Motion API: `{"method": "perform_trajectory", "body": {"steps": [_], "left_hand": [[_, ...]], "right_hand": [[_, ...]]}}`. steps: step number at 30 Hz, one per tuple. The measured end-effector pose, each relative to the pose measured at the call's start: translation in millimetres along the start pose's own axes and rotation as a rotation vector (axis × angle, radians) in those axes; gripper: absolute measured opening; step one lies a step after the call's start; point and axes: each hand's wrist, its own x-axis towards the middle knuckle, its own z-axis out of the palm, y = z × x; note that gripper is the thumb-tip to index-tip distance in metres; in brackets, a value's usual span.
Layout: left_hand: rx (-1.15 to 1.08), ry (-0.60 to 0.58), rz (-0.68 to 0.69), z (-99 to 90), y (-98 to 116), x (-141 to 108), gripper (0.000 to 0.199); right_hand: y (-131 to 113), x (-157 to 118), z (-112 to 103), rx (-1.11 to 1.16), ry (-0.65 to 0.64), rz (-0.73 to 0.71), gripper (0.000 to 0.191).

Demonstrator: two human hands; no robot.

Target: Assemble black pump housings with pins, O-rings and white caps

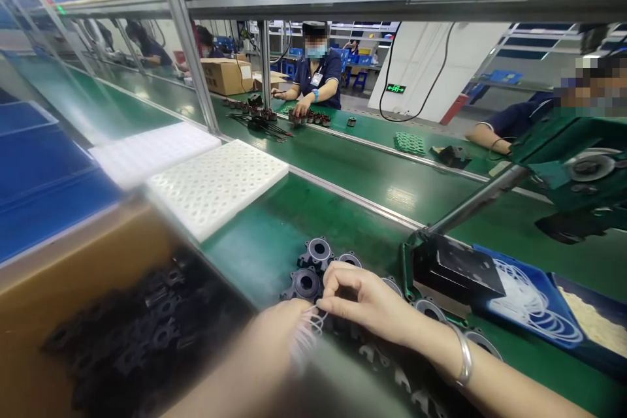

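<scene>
My left hand [277, 333], partly blurred, is closed on a bunch of thin white rings [307, 334] that hang below its fingers. Meeting it at the fingertips, my right hand [362, 300] pinches with thumb and forefinger at one of these rings. Just beyond both hands, several black round housings [306, 283] with central holes and pale ring-shaped edges stand on the green bench [255, 222]. More of them lie partly hidden under my right hand and forearm.
A cardboard box [112, 248] of dark metal parts stands at left, near white perforated foam trays [220, 183]. At right are a green press [578, 163], a black block [458, 271] and a blue tray [543, 336] with white rings. Co-workers sit across the line.
</scene>
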Motion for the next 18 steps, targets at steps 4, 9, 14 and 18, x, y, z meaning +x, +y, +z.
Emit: {"method": "perform_trajectory", "body": {"steps": [4, 9, 14, 18], "left_hand": [[0.019, 0.084, 0.058, -11.4, -9.5, -7.8, 0.029], [0.300, 0.276, 0.220, -23.4, -30.7, -15.6, 0.028], [0.544, 0.281, 0.547, -18.0, -41.3, -15.3, 0.023], [0.615, 0.188, 0.643, -6.9, -40.0, -13.2, 0.020]], "right_hand": [[10.1, 13.6, 2.5, -0.100, 0.047, -0.032, 0.024], [23.2, 30.9, 7.5, -0.301, 0.177, -0.024, 0.020], [28.7, 37.2, 9.6, -0.528, 0.195, -0.057, 0.015], [29.2, 34.2, 10.8, -0.639, 0.173, -0.065, 0.013]]}}
